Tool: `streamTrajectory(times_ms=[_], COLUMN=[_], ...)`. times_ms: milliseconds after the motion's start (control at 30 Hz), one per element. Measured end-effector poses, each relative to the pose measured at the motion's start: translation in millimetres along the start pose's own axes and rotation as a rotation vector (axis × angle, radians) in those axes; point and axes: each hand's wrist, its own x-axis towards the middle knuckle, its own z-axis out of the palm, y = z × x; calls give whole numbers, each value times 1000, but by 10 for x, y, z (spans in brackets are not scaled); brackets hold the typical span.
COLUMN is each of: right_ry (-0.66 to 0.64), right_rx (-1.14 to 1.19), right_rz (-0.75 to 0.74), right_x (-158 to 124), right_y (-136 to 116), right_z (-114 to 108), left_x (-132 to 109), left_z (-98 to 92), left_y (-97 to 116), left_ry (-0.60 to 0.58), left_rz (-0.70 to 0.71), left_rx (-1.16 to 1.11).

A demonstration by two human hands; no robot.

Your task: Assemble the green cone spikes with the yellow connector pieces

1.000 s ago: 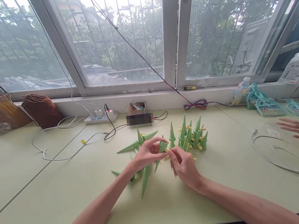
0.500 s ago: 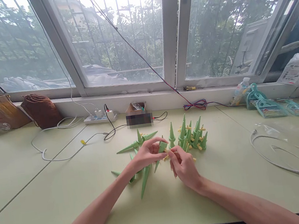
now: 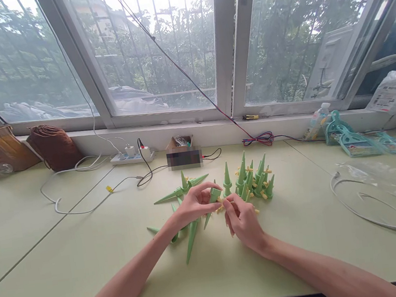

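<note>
My left hand (image 3: 193,204) is closed around a green plastic watering spike (image 3: 214,195), its wide end up and its point slanting down to the left. A small yellow valve piece (image 3: 220,200) sticks out from the spike's side. My right hand (image 3: 244,220) pinches at this yellow piece with thumb and forefinger, partly hiding it. Several spikes with yellow pieces stand upright in a cluster (image 3: 249,180) just beyond my right hand. Other green spikes (image 3: 193,241) lie loose under and around my left hand.
At the back are a small open cardboard box (image 3: 179,141), a power strip (image 3: 132,158) and a brown drawstring bag (image 3: 55,147). To the right lie a coiled white cable (image 3: 386,226), clear plastic wrapping (image 3: 380,175), teal plastic items (image 3: 355,140) and a bottle (image 3: 317,120).
My two hands stay almost still around the spike and yellow piece. Another person's hand with something green, at the right edge before, is out of view now.
</note>
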Motion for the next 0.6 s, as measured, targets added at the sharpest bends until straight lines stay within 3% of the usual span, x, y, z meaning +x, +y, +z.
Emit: streamTrajectory(times_ms=[600], right_ry=[-1], right_rx=[-6], right_rz=[20], right_x=[5], right_y=[4], right_z=[-4], left_x=[-5], left_z=[8], left_y=[15], left_ry=[-1], left_rz=[-4], left_rx=[6])
